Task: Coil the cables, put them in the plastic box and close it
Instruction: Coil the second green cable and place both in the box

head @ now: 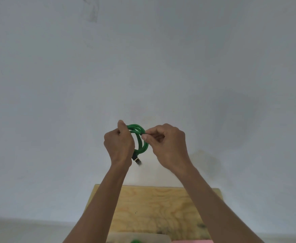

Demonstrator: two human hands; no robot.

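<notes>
A green cable (140, 137) is wound into a small loop and held up in the air in front of the wall. My left hand (120, 143) grips the loop's left side in a closed fist. My right hand (166, 146) pinches the loop's right side between thumb and fingers. A black and metal plug (137, 159) hangs from the bottom of the coil, below my left hand. At the bottom edge a translucent plastic box (138, 238) shows only its rim, with something green inside it.
A light plywood table (161, 207) lies below my forearms against a plain white wall (143, 67). A pink object (191, 241) peeks in at the bottom edge, right of the box.
</notes>
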